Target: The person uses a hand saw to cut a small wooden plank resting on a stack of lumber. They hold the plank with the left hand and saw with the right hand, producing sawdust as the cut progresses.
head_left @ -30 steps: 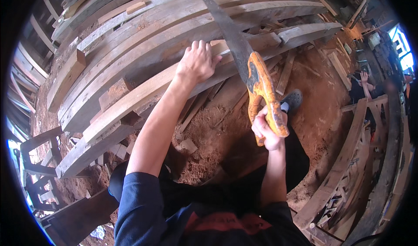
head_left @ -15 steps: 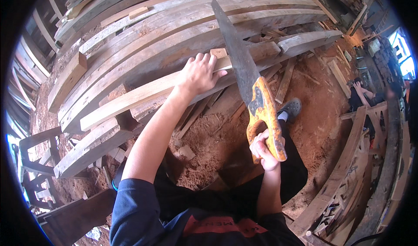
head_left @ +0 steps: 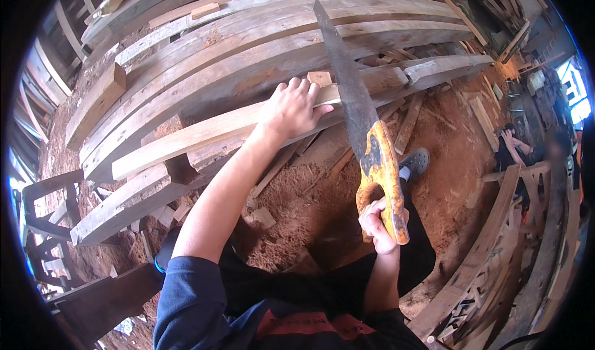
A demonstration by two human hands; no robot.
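My left hand (head_left: 291,108) is closed over a pale sawn wooden strip (head_left: 192,140) near its right end, pressing it on a weathered beam (head_left: 124,206). In my right hand (head_left: 379,223) is the worn yellow handle of a handsaw (head_left: 348,77). The grey blade slants up and away to the left, crossing at the strip's right end, just right of my left thumb. Whether the teeth touch the wood cannot be made out. A small wood block (head_left: 320,78) sits just beyond my left fingers.
Long curved beams (head_left: 260,46) lie side by side across the far side. A thick timber piece (head_left: 96,105) rests at the left. Sawdust covers the ground (head_left: 446,183). More planks (head_left: 477,257) are stacked at the right, near another person (head_left: 513,145). My shoe (head_left: 416,162) stands beside the saw.
The saw handle has come slightly nearer to me, with the blade still at the strip's end. My left hand keeps its hold on the strip. The whole view has shifted a little.
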